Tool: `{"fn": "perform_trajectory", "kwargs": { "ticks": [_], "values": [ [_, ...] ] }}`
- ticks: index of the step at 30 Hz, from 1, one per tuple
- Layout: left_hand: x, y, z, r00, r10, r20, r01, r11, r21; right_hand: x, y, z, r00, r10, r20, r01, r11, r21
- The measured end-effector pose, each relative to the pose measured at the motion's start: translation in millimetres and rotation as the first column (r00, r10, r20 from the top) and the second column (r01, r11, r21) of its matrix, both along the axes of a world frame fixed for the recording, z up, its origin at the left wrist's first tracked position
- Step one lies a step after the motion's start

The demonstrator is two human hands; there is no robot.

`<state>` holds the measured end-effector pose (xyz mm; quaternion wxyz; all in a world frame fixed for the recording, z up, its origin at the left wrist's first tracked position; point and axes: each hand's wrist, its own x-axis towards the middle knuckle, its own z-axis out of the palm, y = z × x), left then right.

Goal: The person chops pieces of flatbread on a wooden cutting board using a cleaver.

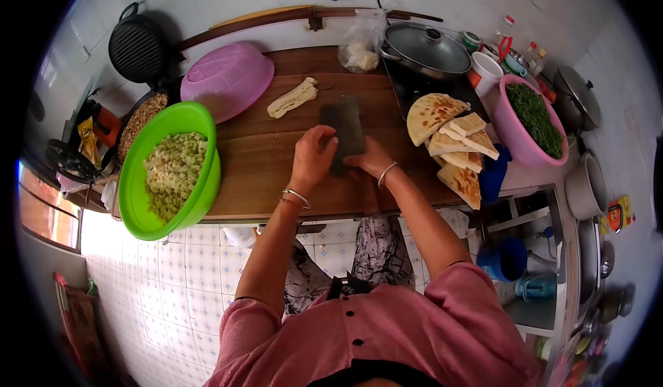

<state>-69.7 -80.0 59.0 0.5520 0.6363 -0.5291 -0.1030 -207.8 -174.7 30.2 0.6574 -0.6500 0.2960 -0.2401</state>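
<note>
A dark, flat, rectangular thing that looks like a phone [343, 128] is over the wooden board, its surface blurred. My right hand [373, 157] is closed round its lower right edge, the thumb lying toward its face. At its left side is my left hand [315, 153], fingers curled in, fingertips against or just over the edge; nothing shows inside them. Beyond my left hand lies a folded strip of pale dough or flatbread [293, 98]. To the right of my right hand, cut wedges of browned flatbread [436, 116] are piled up.
A green basin [212, 180] of chopped pale-green vegetable overhangs the board's front left edge. Behind it is an upturned pink basket [228, 76]. A lidded pan [425, 50] stands at the back right, near a pink basin [507, 121] of chopped greens. An open griddle [138, 48] is back left.
</note>
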Motion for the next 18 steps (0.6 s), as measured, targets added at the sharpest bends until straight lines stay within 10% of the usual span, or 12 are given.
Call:
{"fn": "perform_trajectory", "kwargs": {
  "ticks": [4, 6, 12, 18],
  "values": [
    [-22, -22, -4, 0.986, -0.014, 0.166, 0.030, 0.995, -0.095, -12, -19, -5, 0.970, 0.125, -0.209, -0.138, 0.989, -0.048],
    [-32, -32, -6, 0.984, -0.025, 0.174, 0.039, 0.996, -0.078, -11, -19, -23, 0.957, -0.243, -0.159, 0.119, 0.827, -0.550],
    [-60, -54, -4, 0.979, -0.079, 0.186, 0.093, 0.993, -0.070, -17, -22, -21, 0.890, -0.233, -0.392, -0.134, 0.688, -0.713],
    [-78, -73, -4, 0.980, -0.110, 0.167, 0.117, 0.993, -0.028, -20, -13, -29, 0.964, -0.264, -0.030, 0.165, 0.683, -0.712]
  ]
}}
